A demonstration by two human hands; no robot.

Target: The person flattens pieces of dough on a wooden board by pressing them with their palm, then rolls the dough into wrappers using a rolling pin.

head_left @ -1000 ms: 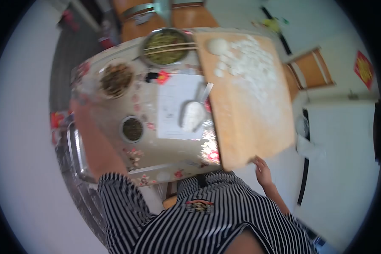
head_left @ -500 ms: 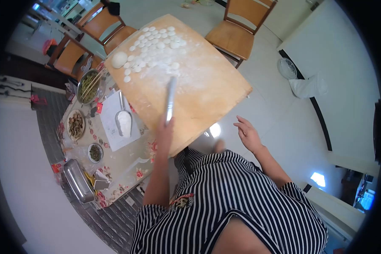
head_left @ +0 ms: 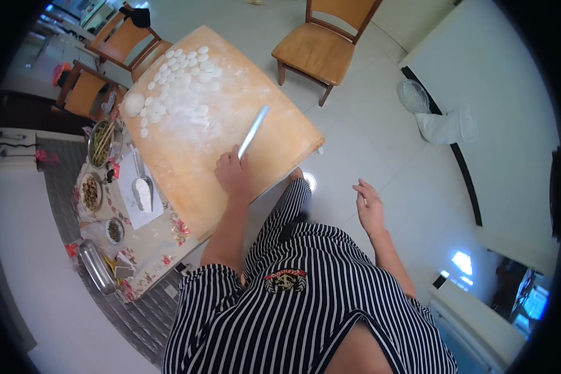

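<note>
A silvery metal rolling pin slants over the near right part of the wooden dough board. My left hand has its fingers closed round the pin's near end, low over the board. Off the board, above the floor, my right hand is empty, its fingers loosely bent and apart. Small white dough pieces, dusted with flour, are spread over the far left of the board. A larger ball of dough lies by the left edge.
On the flowered tablecloth left of the board are a scoop of flour, a bowl of greens with chopsticks, a plate of chopped food, a small bowl and a metal tray. A wooden chair stands beyond the board.
My left hand has moved forward over the board, and the rolling pin now tilts more to the right. The view has shifted, with the board sitting farther left. My right hand stays raised and empty.
</note>
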